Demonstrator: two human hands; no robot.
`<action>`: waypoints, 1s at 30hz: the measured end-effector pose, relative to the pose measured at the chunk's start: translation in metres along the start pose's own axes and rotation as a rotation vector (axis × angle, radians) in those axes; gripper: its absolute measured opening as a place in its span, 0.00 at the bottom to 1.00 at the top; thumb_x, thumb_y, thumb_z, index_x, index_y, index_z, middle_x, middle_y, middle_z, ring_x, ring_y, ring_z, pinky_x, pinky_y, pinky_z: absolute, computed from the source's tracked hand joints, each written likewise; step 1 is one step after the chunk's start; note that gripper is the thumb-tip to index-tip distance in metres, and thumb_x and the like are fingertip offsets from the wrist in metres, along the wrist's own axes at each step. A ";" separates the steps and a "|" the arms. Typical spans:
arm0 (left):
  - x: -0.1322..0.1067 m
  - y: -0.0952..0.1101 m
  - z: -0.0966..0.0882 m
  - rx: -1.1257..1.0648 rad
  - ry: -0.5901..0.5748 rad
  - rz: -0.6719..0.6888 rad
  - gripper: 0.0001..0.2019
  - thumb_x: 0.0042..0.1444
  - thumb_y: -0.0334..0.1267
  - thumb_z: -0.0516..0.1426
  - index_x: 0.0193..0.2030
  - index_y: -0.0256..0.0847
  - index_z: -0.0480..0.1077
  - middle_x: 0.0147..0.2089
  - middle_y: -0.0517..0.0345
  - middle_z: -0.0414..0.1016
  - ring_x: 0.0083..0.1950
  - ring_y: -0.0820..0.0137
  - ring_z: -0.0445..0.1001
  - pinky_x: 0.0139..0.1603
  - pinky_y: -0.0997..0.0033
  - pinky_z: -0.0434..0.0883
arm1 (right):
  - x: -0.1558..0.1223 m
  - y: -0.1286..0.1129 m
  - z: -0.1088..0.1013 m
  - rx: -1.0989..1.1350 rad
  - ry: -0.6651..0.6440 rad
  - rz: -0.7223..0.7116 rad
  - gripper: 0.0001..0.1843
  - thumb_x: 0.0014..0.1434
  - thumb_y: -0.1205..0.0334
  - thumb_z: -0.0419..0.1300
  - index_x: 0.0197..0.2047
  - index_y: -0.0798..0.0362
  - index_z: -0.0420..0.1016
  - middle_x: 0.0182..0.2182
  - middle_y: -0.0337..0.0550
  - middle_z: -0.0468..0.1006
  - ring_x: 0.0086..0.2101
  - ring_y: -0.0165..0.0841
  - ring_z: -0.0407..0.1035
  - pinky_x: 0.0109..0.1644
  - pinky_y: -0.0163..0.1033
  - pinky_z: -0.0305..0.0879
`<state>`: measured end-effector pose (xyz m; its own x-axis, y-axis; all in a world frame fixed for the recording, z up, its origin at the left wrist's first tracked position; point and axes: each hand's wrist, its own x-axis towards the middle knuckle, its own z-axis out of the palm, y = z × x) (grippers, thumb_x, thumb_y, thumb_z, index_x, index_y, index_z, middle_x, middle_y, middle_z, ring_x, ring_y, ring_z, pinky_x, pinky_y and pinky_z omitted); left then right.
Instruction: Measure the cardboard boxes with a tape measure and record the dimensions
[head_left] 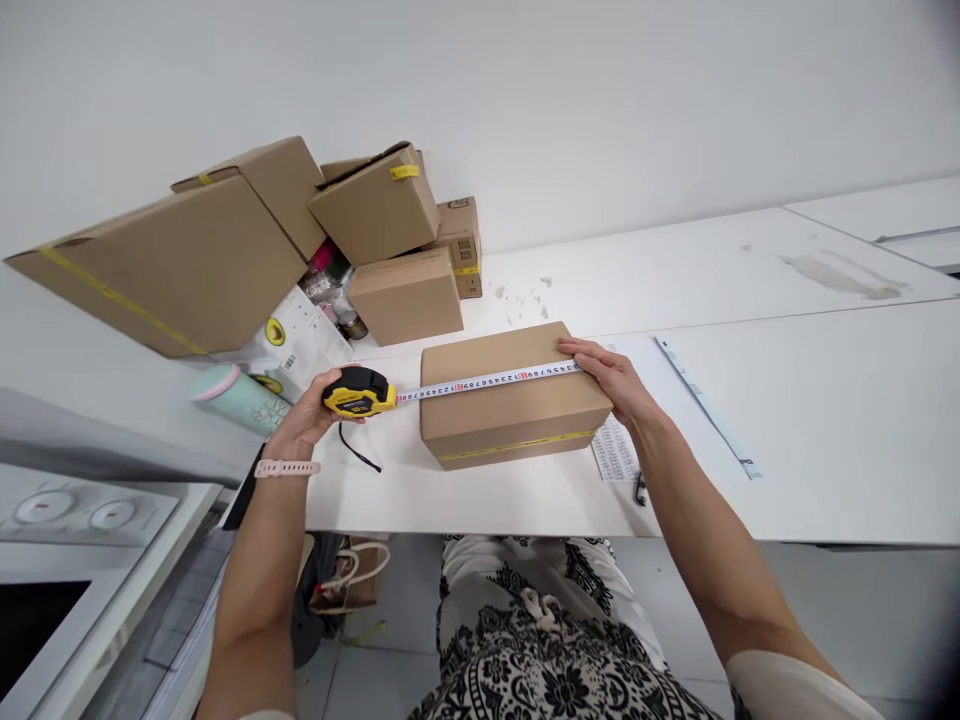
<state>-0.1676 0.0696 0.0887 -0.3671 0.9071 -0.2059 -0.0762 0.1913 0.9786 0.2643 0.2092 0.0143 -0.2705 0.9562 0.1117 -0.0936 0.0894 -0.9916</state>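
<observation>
My left hand is closed around a yellow and black tape measure, just left of a brown cardboard box. The white blade runs out of the case and lengthwise over the box top. At the box's right end, my right hand pinches the blade's end against the edge, its fingers resting on the cardboard. The blade's very tip is hidden under those fingers. Yellow tape runs along the box's near side. A black wrist strap lies on the table below the case.
Several cardboard boxes are stacked at the back left, beside a mint-green bottle. Right of my hand, a pale blue strip lies on the white table, with a printed sheet partly under the box. A white appliance stands lower left.
</observation>
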 end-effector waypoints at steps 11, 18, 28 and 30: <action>0.007 0.004 -0.007 0.068 -0.029 -0.026 0.24 0.50 0.48 0.63 0.51 0.35 0.77 0.37 0.48 0.85 0.36 0.55 0.82 0.28 0.61 0.81 | 0.004 0.009 -0.012 0.057 -0.102 -0.032 0.18 0.59 0.59 0.60 0.50 0.37 0.84 0.64 0.28 0.72 0.70 0.40 0.54 0.76 0.51 0.44; 0.011 -0.001 -0.012 0.072 -0.068 -0.046 0.25 0.53 0.50 0.61 0.52 0.34 0.77 0.38 0.50 0.85 0.43 0.50 0.83 0.34 0.60 0.82 | 0.004 0.008 -0.013 0.029 -0.129 -0.022 0.16 0.60 0.54 0.62 0.51 0.35 0.83 0.66 0.28 0.70 0.70 0.41 0.52 0.76 0.51 0.44; -0.074 0.015 0.006 0.087 -0.243 -0.090 0.29 0.50 0.52 0.65 0.56 0.38 0.78 0.52 0.42 0.83 0.49 0.46 0.81 0.41 0.56 0.81 | -0.008 -0.021 -0.017 -0.211 0.146 0.028 0.20 0.50 0.43 0.70 0.34 0.53 0.82 0.33 0.46 0.82 0.37 0.40 0.74 0.46 0.47 0.71; -0.108 0.012 0.022 0.073 -0.338 -0.112 0.37 0.48 0.54 0.66 0.64 0.42 0.72 0.58 0.42 0.79 0.54 0.43 0.78 0.45 0.52 0.80 | 0.003 -0.038 -0.017 -0.208 0.153 -0.062 0.18 0.50 0.46 0.71 0.34 0.54 0.82 0.31 0.45 0.81 0.36 0.37 0.73 0.45 0.46 0.70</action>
<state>-0.1085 -0.0175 0.1229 -0.0322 0.9494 -0.3126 -0.0274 0.3118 0.9498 0.2831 0.2138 0.0513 -0.1207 0.9767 0.1773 0.0981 0.1895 -0.9770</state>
